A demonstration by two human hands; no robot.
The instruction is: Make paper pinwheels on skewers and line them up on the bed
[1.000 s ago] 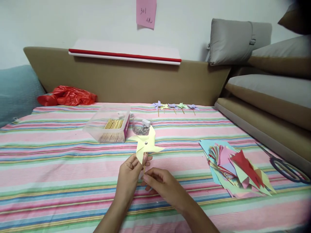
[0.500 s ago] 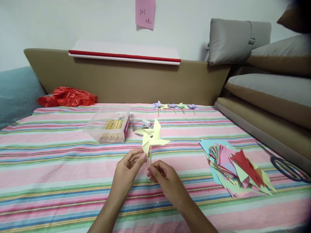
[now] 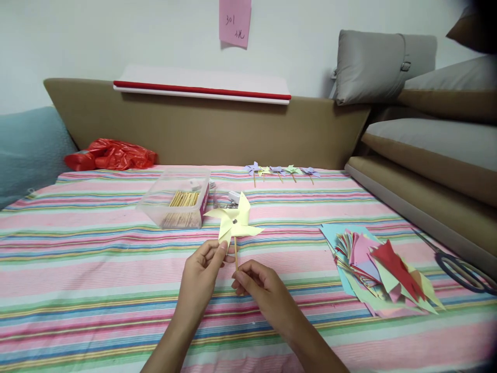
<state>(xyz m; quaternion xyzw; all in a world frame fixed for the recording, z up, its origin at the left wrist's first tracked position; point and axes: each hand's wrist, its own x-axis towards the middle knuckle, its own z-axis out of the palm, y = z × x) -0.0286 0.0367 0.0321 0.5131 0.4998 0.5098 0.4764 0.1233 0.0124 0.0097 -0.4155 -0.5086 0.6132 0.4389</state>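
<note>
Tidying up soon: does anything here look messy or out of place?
Mostly orderly. The folded paper pieces lie in a loose, fanned heap, and the scissors sit at the cloth's right edge. The yellow pinwheel looks intact.

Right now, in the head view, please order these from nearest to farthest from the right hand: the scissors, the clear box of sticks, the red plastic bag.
From the right hand:
1. Clear box of sticks, ahead and to the left.
2. Scissors, far right, at the cloth's edge.
3. Red plastic bag, far back left, by the sofa.

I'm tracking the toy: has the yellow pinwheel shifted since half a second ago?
Yes. The yellow pinwheel has slid slightly left, toward the clear plastic box, its stick pinched by the right hand.
</note>
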